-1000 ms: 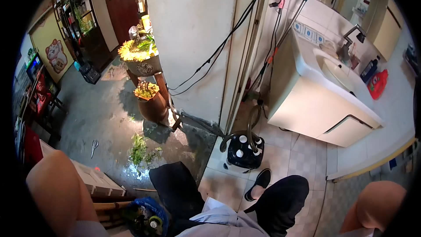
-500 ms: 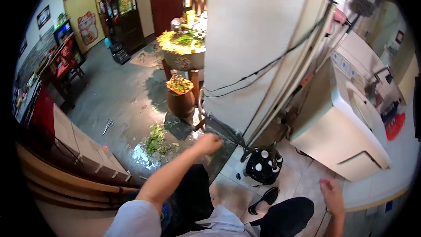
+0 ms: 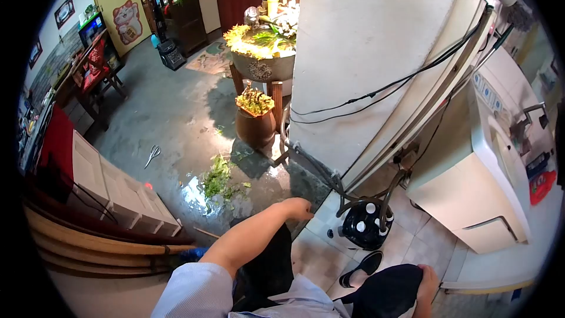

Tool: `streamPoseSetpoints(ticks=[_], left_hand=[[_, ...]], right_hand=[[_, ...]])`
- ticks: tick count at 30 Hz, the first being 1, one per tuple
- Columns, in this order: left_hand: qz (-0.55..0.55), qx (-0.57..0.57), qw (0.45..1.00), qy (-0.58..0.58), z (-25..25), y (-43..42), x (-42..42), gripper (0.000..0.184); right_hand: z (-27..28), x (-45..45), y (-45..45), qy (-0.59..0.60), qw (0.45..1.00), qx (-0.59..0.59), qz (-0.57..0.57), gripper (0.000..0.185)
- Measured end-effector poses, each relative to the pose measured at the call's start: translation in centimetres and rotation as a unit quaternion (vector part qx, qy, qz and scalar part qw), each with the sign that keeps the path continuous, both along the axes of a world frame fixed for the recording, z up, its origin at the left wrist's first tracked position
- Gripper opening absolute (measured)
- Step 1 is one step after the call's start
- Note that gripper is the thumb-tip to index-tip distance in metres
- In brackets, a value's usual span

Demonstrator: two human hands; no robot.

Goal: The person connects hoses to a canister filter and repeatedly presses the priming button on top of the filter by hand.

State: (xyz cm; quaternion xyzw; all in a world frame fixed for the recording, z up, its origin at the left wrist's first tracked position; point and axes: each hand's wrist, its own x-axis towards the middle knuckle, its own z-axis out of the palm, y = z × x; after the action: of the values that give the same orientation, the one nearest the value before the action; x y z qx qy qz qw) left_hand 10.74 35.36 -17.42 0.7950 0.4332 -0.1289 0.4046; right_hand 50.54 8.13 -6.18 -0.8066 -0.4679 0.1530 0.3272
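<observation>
the left hand (image 3: 301,209) is out in front over the floor (image 3: 138,118), apart from the things around it; its fingers curl inward, but the palm is hidden, so i cannot tell how narrow it is or whether anything is in it. just to its right stands the black canister (image 3: 356,237) (white round spots on top, hoses (image 3: 385,197) looping up beside it), not touched by either hand. the right hand (image 3: 428,282) rests against the knee (image 3: 388,288); how wide its fingers spread i cannot tell. between the two hands is a black shoe (image 3: 369,264). left of the left hand and a little beyond lie green clippings (image 3: 218,179), with scissors (image 3: 152,154) farther left. straight beyond that hand stands a brown pot (image 3: 256,128); beyond the right hand, a sink cabinet (image 3: 465,200).
</observation>
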Motion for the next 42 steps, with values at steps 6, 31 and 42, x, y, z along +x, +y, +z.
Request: streamPoseSetpoints(ticks=[6,31,42], left_hand=[[0.040,0.010,0.998,-0.042,0.9,0.2,-0.7,0.041],[0.042,-0.010,0.997,-0.062,1.0,0.1,0.0,0.041],[0.049,-0.007,0.997,-0.059,0.6,0.1,0.0,0.038]], right_hand=[[-2.1,0.9,1.6,0.062,0.998,0.009,-0.016,0.029],[-1.9,1.1,0.3,0.056,0.996,0.030,-0.058,0.029],[-2.2,1.5,-0.1,0.030,0.997,0.033,-0.060,0.029]])
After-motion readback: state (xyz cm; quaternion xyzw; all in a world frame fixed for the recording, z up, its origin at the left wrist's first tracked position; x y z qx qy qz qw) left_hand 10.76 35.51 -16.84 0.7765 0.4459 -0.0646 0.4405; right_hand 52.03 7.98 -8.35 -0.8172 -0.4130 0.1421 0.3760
